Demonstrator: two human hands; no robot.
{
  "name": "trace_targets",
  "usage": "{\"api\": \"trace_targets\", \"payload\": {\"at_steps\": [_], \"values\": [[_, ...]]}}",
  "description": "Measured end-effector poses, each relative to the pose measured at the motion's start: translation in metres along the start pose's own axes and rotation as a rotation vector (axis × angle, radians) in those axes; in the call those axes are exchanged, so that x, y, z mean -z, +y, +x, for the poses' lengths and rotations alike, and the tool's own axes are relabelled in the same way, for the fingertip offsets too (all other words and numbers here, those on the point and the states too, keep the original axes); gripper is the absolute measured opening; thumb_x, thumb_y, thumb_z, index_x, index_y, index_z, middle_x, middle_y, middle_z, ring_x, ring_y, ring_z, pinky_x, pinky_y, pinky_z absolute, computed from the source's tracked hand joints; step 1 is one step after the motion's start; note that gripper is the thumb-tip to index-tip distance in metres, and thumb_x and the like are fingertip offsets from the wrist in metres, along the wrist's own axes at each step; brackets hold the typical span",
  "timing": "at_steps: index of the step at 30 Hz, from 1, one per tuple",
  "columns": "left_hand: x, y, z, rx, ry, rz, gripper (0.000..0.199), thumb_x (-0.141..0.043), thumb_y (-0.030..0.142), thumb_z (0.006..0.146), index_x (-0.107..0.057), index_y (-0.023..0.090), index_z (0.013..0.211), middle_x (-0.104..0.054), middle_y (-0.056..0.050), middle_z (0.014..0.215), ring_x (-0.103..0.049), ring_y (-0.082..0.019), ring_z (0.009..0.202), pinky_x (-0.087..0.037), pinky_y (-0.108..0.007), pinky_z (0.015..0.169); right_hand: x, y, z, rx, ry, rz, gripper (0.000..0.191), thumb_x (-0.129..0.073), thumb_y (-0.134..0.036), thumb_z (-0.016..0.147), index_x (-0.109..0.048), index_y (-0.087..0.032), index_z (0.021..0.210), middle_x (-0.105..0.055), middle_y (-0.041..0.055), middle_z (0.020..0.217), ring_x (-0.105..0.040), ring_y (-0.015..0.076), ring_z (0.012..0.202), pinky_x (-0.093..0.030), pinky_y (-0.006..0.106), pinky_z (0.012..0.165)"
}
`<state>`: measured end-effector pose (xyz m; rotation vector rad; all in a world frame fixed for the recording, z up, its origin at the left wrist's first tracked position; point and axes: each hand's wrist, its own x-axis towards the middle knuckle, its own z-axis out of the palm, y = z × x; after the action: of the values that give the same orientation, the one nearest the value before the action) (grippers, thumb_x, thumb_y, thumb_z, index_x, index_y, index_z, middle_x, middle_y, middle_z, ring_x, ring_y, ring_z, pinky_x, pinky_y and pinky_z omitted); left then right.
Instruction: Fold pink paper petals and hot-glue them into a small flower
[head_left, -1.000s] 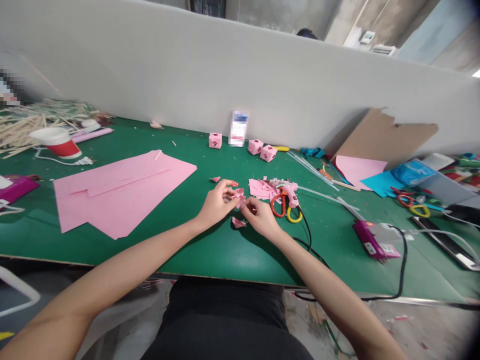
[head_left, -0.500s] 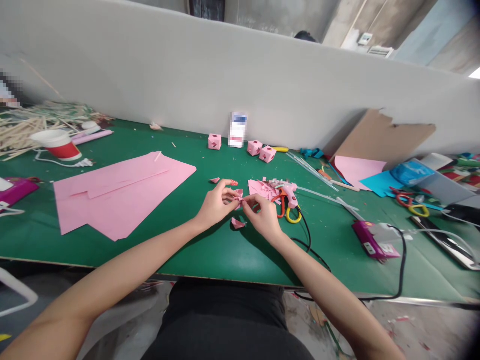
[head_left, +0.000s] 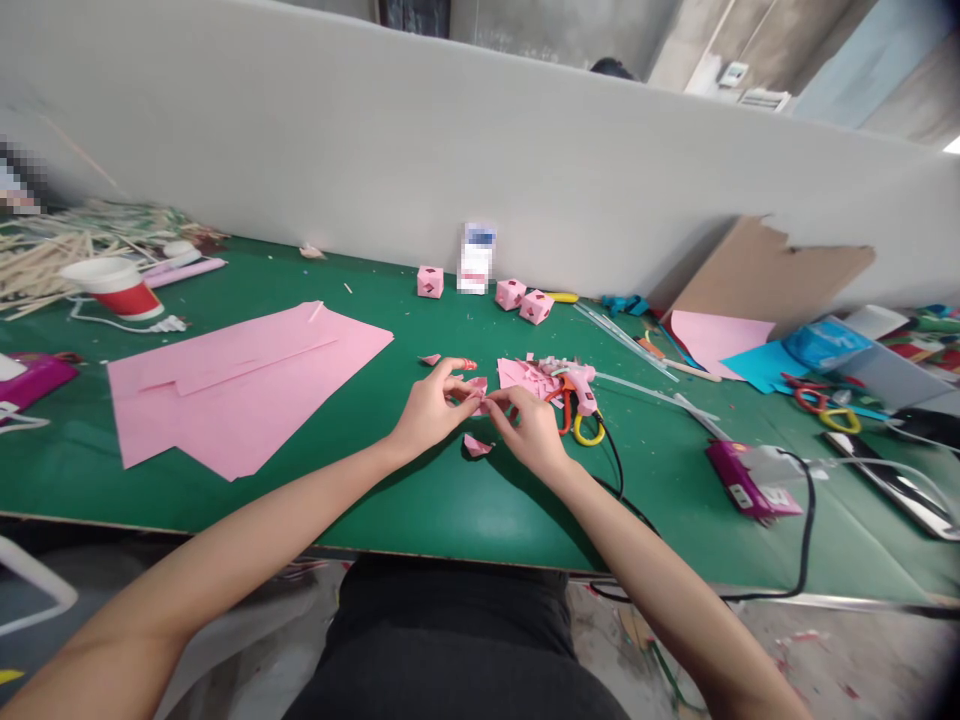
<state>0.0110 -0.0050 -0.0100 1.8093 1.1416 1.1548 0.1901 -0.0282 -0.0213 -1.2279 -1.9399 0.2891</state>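
Observation:
Between my two hands is a small folded pink paper piece (head_left: 478, 385), partly hidden by fingers. My left hand (head_left: 436, 405) pinches it from the left, with a reddish wrap or mark on one finger. My right hand (head_left: 525, 425) pinches its right side with thumb and forefinger. Just below lies a loose pink paper scrap (head_left: 477, 446), and a smaller scrap (head_left: 430, 360) lies beyond my left hand. Right of my hands, a pink glue gun (head_left: 579, 385) rests over scissors (head_left: 589, 430) and a pile of pink paper cuttings (head_left: 521, 375).
Pink paper sheets (head_left: 247, 390) cover the left of the green table (head_left: 420, 510). Three pink paper cubes (head_left: 430, 282) stand near the grey partition (head_left: 360, 150). A paper cup (head_left: 116, 287) and wooden sticks are far left. A purple power strip (head_left: 750, 480) with a black cord lies right.
Hardly anything differs. Both hands stay at the same spot with the pink paper piece between them, with only slight finger movement.

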Motion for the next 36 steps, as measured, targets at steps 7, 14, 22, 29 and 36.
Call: {"api": "trace_targets", "payload": {"at_steps": [7,14,22,29,36], "values": [[0.000,0.004,0.000,-0.024,-0.007,0.033,0.044,-0.071,0.022,0.078,-0.054,0.020,0.119,-0.077,-0.003,0.085,-0.074,-0.020,0.084,-0.055,-0.029,0.073,-0.004,-0.004,0.000,-0.099,0.003,0.073,0.020,-0.057,-0.037,0.092,-0.067,-0.020,0.086,-0.070,0.0016,0.076,-0.061,0.0147,0.064,-0.045,0.026,0.060],[0.000,-0.005,0.002,-0.038,-0.004,-0.112,0.042,-0.072,0.029,0.080,-0.054,0.021,0.118,-0.075,-0.005,0.094,-0.073,-0.020,0.087,-0.056,-0.031,0.077,0.000,-0.007,0.002,-0.093,-0.015,0.062,0.019,-0.050,-0.032,0.091,-0.065,-0.020,0.086,-0.068,0.0022,0.078,-0.058,0.0144,0.062,-0.044,0.026,0.060],[-0.001,0.000,0.000,0.027,-0.034,-0.085,0.031,-0.069,0.029,0.082,-0.054,0.020,0.108,-0.075,-0.004,0.090,-0.073,-0.020,0.084,-0.055,-0.030,0.075,-0.001,-0.009,0.002,-0.109,-0.029,0.080,0.016,-0.052,-0.028,0.088,-0.064,-0.020,0.079,-0.064,-0.0007,0.069,-0.055,0.0129,0.058,-0.042,0.025,0.058],[0.002,0.005,-0.002,-0.026,-0.032,-0.011,0.026,-0.065,0.026,0.084,-0.053,0.022,0.107,-0.076,-0.002,0.088,-0.073,-0.019,0.082,-0.055,-0.032,0.079,-0.001,-0.009,0.002,-0.148,-0.043,0.092,0.019,-0.055,-0.034,0.089,-0.068,-0.020,0.086,-0.070,0.0009,0.074,-0.059,0.0138,0.060,-0.044,0.025,0.059],[0.000,0.006,-0.003,-0.018,-0.031,-0.015,0.031,-0.067,0.024,0.082,-0.053,0.022,0.110,-0.076,-0.002,0.086,-0.074,-0.020,0.082,-0.056,-0.035,0.082,-0.003,-0.004,0.002,-0.195,-0.056,0.241,0.022,-0.057,-0.038,0.089,-0.065,-0.020,0.080,-0.068,0.0001,0.072,-0.060,0.0144,0.063,-0.045,0.026,0.061]]}}
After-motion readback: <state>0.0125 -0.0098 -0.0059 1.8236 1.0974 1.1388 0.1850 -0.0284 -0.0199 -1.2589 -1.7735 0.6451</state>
